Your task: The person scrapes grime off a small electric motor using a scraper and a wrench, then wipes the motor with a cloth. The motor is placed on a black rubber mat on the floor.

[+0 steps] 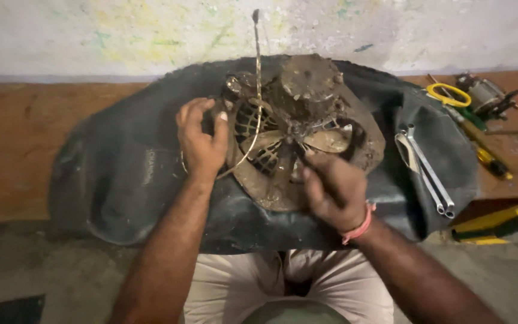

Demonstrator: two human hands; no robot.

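1. A dirty, rust-brown fan assembly [298, 129] — a round grille with blades and a motor housing on top — is lying on a black rubber sheet [121, 174] that is draped over a reddish-brown wooden bench [13, 150], right in front of the seated person.
2. The left hand [201, 141] is gripping the left rim of the fan, fingers curled over the edge and clenched on it.
3. The right hand [334, 189] is resting at the lower right of the fan, closed around a thin dark tool [295, 150] whose tip is pointing in toward the hub under the motor; what kind of tool it is cannot be told. A pink band [361, 227] is sitting on that wrist.
4. A thin pale wire [258, 78] is running up from the fan's left side, past the motor, toward the stained whitish wall [121, 30].
5. Two silver wrenches [430, 174] are lying side by side on the right part of the rubber sheet, well apart from both hands.
6. Farther right on the bench, a yellow ring-shaped piece [448, 95], a small grey motor-like part [487, 96] and a yellow-handled screwdriver [490, 161] are lying together — near the sheet's edge.
7. The person's beige trousers [241, 282] are showing at the bottom, between the forearms.
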